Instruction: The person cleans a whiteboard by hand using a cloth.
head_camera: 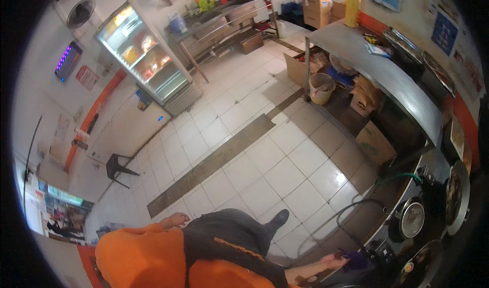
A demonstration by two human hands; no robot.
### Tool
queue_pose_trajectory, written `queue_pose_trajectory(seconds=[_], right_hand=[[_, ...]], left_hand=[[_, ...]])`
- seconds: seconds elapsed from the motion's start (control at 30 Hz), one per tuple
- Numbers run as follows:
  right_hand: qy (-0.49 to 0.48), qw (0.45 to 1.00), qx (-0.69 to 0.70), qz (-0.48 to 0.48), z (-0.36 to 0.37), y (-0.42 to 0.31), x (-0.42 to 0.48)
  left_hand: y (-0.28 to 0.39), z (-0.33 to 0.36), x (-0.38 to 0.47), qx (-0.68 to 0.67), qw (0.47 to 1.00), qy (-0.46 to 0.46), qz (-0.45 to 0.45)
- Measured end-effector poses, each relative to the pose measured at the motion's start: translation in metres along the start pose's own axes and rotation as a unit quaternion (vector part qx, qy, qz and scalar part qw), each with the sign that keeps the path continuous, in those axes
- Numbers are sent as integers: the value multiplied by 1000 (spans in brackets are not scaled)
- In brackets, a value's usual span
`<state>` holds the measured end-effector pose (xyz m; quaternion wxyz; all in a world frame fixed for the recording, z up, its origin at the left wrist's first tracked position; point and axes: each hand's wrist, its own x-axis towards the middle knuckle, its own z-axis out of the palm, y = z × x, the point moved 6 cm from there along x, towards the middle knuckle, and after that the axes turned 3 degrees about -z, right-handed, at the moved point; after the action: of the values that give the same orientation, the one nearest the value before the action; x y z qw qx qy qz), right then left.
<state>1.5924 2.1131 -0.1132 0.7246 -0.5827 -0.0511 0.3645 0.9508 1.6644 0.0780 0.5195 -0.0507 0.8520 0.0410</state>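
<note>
My left hand [177,220] hangs beside my dark apron [229,230], its fingers loosely bent and apart with nothing seen in them. My right hand [332,262] reaches to the front of a cooking range [382,246]. Its fingertips meet a dark purple patch, perhaps a cloth [359,261], beside the range's front edge; blur and shadow hide whether they grip it. On the range are a round pan with a pale inside [412,220], a large wok-like pan [456,198] and another dark pan [424,255].
A black hose [344,211] loops out from the range above the tiled floor [244,169]. A steel table [382,66] stands beyond, with a white bucket [321,91] and cartons beneath. Across the room are a glass-door refrigerator [147,58], steel sinks [217,28] and a dark stool [119,169].
</note>
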Motion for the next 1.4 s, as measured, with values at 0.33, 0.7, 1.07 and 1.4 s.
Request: queue_pose_trajectory(seconds=[0.33,0.7,1.07,1.4], right_hand=[[-450,818,-38,356,196,73,-341],[-673,346,-364,542,159,78,-817],[-928,-249,-237,144,32,57,-1163],[-834,-535,-22,135,-87,72,-1504]], left_hand=[[-147,34,59,-168,984,-30,55],[-279,-33,29,-449,877,114,124],[-355,-192,95,-638,696,210,254],[-550,-404,52,-652,658,358,115]])
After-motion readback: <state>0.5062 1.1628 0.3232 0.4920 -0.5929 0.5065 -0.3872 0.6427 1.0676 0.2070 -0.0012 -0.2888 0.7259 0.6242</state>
